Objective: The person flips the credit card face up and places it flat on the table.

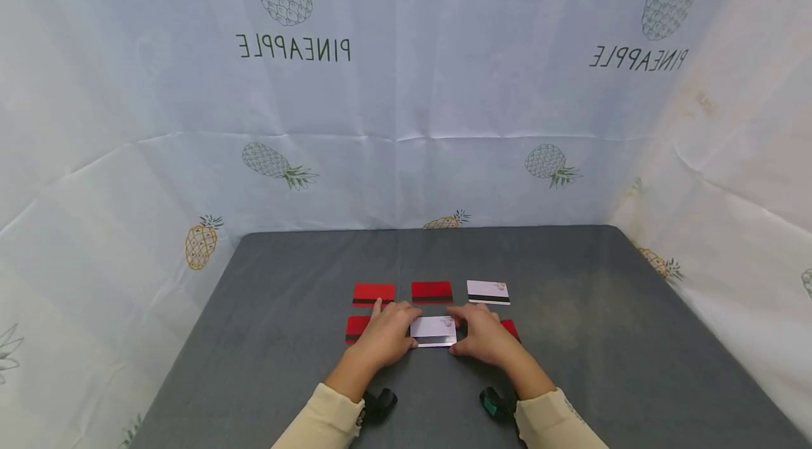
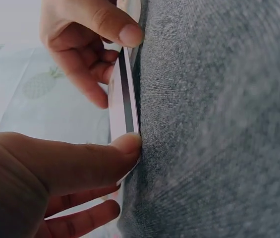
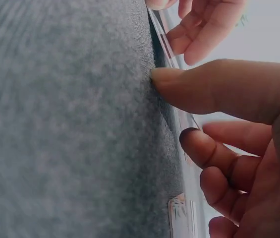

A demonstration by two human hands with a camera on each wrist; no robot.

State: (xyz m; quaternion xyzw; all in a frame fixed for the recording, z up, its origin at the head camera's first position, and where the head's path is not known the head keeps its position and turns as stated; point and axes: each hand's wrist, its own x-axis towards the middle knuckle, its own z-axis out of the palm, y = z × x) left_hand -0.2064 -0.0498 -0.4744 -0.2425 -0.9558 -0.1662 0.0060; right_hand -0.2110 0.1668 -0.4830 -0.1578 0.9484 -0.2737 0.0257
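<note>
A white card (image 1: pixel 431 328) with a dark stripe near its front edge lies in the middle of the front row. My left hand (image 1: pixel 385 333) holds its left side, the thumb at the near corner. On the opposite side my right hand (image 1: pixel 485 335) holds the card's right edge between thumb and fingers. In the left wrist view the white card (image 2: pixel 116 101) appears nearly edge-on, low over the grey cloth. Red cards lie partly hidden beside the hands: one left (image 1: pixel 356 326), one right (image 1: pixel 510 329).
Behind the hands is a row with two red cards (image 1: pixel 432 291) and a second white card (image 1: pixel 488 292). All lie on a grey cloth-covered table (image 1: pixel 292 294). A pale pineapple-print curtain (image 1: pixel 406 89) encloses its back and sides.
</note>
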